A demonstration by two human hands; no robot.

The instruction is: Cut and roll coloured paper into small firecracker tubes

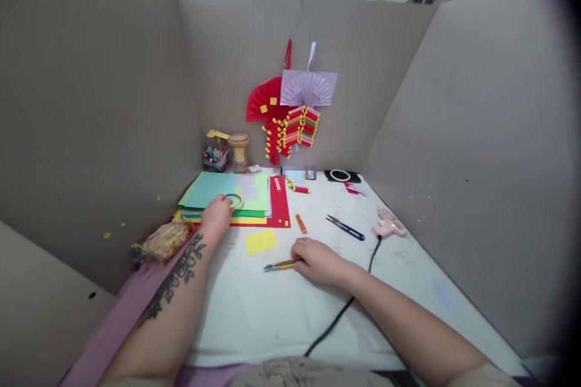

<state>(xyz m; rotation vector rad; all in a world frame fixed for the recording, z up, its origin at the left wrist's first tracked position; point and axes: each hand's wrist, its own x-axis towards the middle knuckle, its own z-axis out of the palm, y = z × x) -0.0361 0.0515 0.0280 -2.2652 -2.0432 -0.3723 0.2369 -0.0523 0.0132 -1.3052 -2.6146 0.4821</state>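
Note:
My left hand (pixel 216 216) reaches over a stack of coloured paper (pixel 206 190), its fingers closed on the edge of a roll of tape (pixel 239 204). On the white tabletop, my right hand (pixel 318 261) is closed around the handle of a yellow utility knife (pixel 280 265), whose tip points left. Between the hands lies a small yellow paper sheet (pixel 260 242). An orange paper roll (pixel 301 224) sits just beyond the right hand, and a pink one (pixel 278 185) rests on the red sheet (pixel 282 205).
Blue-handled thread snips (pixel 347 228) and a pink glue gun (pixel 388 225) with a black cord (pixel 338 317) lie at right. A wrapped food packet (pixel 166 240) is at left. A cup (pixel 239 151) stands at the back. Paper fan ornaments (pixel 308 89) hang on the grey partition.

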